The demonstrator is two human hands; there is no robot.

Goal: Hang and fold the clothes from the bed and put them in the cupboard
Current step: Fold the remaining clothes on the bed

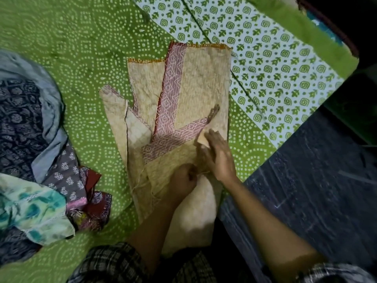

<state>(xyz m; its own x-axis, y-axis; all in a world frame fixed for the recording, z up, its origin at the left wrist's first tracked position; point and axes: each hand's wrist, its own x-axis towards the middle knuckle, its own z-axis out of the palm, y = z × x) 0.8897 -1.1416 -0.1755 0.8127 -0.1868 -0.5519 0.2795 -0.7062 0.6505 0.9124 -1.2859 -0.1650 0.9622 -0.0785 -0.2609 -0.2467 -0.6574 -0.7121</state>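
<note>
A beige patterned garment [195, 82] with pink and maroon bands lies flat on the green dotted bedsheet [85, 58], its near end hanging over the bed's edge. My left hand [183, 180] grips a bunch of the beige cloth near the bed's edge, fingers curled into it. My right hand [218, 154] lies just right of it on the garment, pinching a small folded flap of the beige cloth near the pink band. A pile of unfolded clothes [30, 139] sits at the left, with dark printed, grey, teal-white and maroon pieces.
A white sheet with green motifs [265, 64] covers the bed's far right part, edged by a plain green border [302, 27]. Dark floor [318, 180] lies to the right of the bed. The cupboard is not in view.
</note>
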